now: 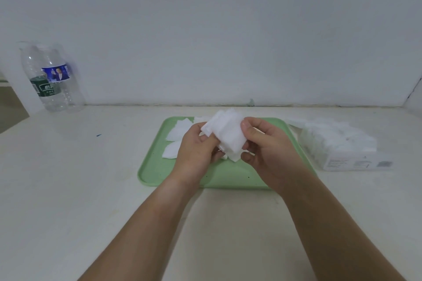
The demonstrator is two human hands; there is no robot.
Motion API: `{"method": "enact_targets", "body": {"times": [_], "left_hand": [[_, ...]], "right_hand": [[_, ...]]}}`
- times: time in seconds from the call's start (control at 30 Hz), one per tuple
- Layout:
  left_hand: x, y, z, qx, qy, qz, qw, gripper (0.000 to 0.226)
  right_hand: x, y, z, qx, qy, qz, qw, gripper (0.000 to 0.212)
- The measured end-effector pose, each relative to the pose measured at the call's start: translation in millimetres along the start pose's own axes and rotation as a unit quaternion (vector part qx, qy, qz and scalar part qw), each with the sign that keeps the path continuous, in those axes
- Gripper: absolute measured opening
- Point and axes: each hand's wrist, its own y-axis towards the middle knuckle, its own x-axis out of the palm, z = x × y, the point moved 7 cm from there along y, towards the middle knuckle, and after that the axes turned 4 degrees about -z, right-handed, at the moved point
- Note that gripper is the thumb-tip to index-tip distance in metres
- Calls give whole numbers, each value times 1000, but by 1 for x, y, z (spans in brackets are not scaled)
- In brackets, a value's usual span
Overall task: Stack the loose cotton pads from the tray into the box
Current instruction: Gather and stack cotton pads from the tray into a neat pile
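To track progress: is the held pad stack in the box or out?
Out. Left hand and right hand hold the stack over the tray, apart from the box.

The tray (155,166) is showing a plain pale green, and the cotton pads (228,137) are looking pure white. The box (342,159) is appearing white with small grey print, while one clear bottle (59,73) is wearing a blue label and the other bottle (44,90) a dark green one.
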Motion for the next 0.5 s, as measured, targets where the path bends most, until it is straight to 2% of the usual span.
{"method": "enact_targets", "body": {"times": [0.07, 0.17, 0.5], "left_hand": [[3, -1, 0, -2, 8, -9, 1000, 21], [6, -2, 1, 0, 14, -23, 1000, 25], [15, -5, -2, -70, -55, -76, 993, 31]], "right_hand": [[-6, 0, -2, -27, -68, 52, 996, 13], [-9, -1, -6, -65, -135, 88, 985, 5], [-14, -1, -4, -112, -199, 147, 962, 7]]}}
